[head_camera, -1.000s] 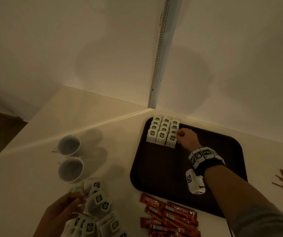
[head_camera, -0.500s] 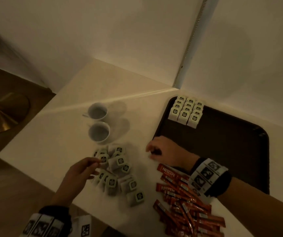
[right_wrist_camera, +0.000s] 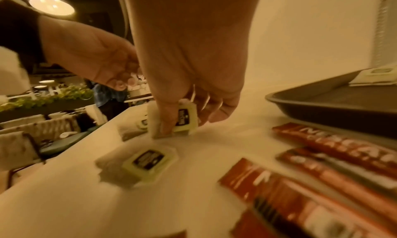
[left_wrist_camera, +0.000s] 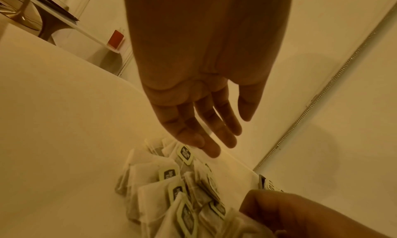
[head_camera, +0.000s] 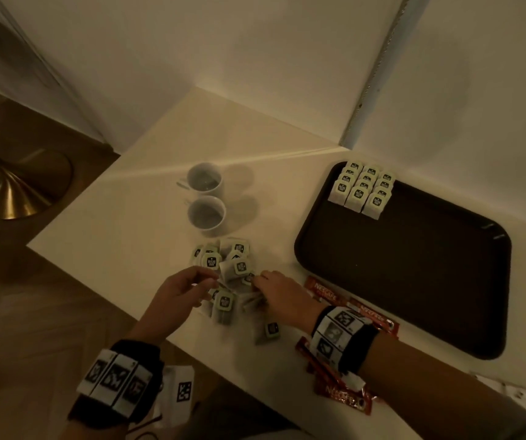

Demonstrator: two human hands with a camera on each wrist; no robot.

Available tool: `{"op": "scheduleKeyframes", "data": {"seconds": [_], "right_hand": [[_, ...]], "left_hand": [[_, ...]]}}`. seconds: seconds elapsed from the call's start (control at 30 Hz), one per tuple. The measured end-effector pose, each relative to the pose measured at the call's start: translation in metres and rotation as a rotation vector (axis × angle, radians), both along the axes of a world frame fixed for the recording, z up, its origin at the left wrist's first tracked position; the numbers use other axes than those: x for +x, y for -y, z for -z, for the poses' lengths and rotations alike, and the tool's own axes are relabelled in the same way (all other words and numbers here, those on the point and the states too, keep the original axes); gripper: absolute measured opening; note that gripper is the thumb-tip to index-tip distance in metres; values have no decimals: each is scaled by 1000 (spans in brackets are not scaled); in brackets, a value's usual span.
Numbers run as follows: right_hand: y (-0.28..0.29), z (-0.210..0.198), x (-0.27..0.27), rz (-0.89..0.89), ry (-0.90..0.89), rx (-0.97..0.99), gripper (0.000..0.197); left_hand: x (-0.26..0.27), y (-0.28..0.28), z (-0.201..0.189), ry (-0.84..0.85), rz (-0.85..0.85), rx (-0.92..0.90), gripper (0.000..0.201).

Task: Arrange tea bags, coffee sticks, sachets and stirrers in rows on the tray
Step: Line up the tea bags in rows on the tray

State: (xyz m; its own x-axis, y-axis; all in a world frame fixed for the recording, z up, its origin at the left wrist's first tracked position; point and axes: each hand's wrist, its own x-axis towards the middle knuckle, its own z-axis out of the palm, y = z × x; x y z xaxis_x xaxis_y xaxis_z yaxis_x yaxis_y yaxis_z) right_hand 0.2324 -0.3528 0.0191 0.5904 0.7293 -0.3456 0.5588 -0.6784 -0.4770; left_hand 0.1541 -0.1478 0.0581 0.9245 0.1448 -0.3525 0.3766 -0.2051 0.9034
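My right hand was down on the loose pile of tea bags on the counter, pinching one bag between thumb and fingers, the bag standing on edge against the surface. My left hand hovered just beside it over the pile, fingers straight and relaxed, holding nothing that I could see. The tray sat to the right, near the wall, with three neat rows of tea bags in its far left corner. Red coffee sticks lay in a heap under my right wrist, between the pile and the tray's near edge. Two cups stood beyond the pile.
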Motion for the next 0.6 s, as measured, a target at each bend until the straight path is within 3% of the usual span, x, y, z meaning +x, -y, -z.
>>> {"op": "scheduleKeyframes", "data": {"seconds": [0.07,0.17,0.3,0.43,0.5,0.6], "right_hand": [[3,-6,7,34,-65,51,17],[6,-28,20,53,-161,165,21],[7,-76,39,-22,-206,298,25],[10,-118,58,-25,-182,417,24],[15,-130,68,53,-114,465,27],[25,-145,82,193,-6,548,29]], "left_hand": [[2,4,-1,10,-3,-2,10],[12,11,-5,2,14,-22,10],[36,27,-27,-138,232,-155,57],[63,47,-55,-144,410,-342,38],[77,55,-67,-86,408,-411,30],[95,68,-84,-8,344,-460,35]]}}
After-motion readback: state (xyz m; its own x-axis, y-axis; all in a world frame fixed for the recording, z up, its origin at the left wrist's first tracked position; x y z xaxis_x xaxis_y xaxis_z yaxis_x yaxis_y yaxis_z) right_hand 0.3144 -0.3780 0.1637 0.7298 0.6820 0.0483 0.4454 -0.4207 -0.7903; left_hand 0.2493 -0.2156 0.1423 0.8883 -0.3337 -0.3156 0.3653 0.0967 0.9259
